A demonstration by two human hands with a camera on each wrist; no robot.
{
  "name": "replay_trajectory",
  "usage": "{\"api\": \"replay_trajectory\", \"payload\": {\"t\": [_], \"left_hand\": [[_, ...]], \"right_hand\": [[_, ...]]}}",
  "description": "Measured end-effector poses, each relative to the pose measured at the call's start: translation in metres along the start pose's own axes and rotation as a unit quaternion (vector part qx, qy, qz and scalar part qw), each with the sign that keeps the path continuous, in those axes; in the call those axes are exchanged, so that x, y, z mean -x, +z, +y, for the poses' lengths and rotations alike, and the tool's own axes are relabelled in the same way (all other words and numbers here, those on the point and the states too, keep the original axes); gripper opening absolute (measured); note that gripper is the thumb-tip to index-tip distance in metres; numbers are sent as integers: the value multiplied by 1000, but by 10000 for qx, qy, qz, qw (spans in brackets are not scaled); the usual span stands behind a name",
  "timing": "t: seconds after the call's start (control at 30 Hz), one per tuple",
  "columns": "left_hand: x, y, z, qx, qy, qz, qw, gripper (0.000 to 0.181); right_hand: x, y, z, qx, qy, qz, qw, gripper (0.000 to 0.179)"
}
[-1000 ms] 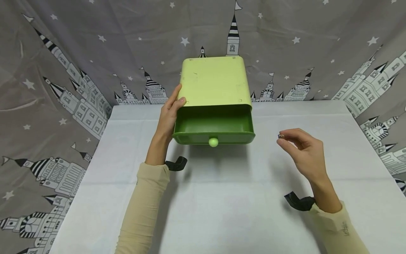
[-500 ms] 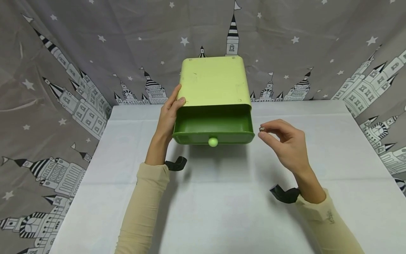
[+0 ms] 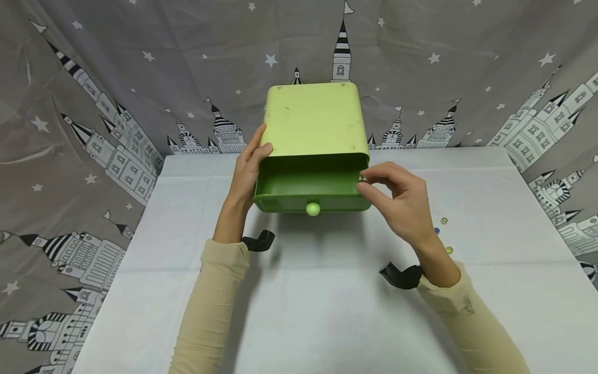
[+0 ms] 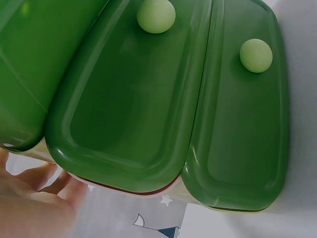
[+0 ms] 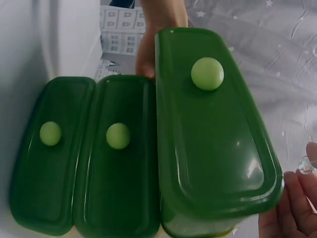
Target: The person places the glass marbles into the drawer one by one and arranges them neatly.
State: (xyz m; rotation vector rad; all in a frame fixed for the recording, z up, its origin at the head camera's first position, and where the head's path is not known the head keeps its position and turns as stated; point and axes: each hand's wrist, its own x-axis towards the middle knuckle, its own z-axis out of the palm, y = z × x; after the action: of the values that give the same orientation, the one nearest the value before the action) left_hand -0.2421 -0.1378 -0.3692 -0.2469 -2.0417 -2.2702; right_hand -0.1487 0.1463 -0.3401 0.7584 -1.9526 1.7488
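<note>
A pale-green chest of drawers (image 3: 317, 122) stands upright on the white table, its dark-green top drawer (image 3: 280, 203) pulled out. My left hand (image 3: 247, 169) rests against the chest's left side, thumb near the top front edge. In the left wrist view its fingers (image 4: 37, 177) touch that side. My right hand (image 3: 402, 200) pinches a small clear marble (image 5: 305, 165) between thumb and fingertips, at the right end of the pulled-out drawer and just above its rim. Two more drawers (image 5: 116, 178) below are pushed in, each with a round light-green knob.
On the white table (image 3: 327, 311), right of my right wrist, lie a blue marble (image 3: 436, 230) and two yellowish marbles (image 3: 444, 221). A grey curtain (image 3: 187, 62) printed with castles and stars hangs behind and around the table.
My right hand has moved left with the marble, from beside the chest to over the drawer's right end. Marbles on the table have come into sight. My left hand stays put.
</note>
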Motion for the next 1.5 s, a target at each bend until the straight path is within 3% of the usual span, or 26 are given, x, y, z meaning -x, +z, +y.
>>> {"api": "replay_trajectory", "payload": {"t": [0.7, 1.5], "left_hand": [[0, -1, 1, -98, 58, -19, 9999, 60], [1, -1, -2, 54, 86, -45, 9999, 60]], "right_hand": [[-17, 17, -1, 622, 292, -288, 9972, 16], [-23, 24, 1, 693, 466, -149, 9964, 24]]}}
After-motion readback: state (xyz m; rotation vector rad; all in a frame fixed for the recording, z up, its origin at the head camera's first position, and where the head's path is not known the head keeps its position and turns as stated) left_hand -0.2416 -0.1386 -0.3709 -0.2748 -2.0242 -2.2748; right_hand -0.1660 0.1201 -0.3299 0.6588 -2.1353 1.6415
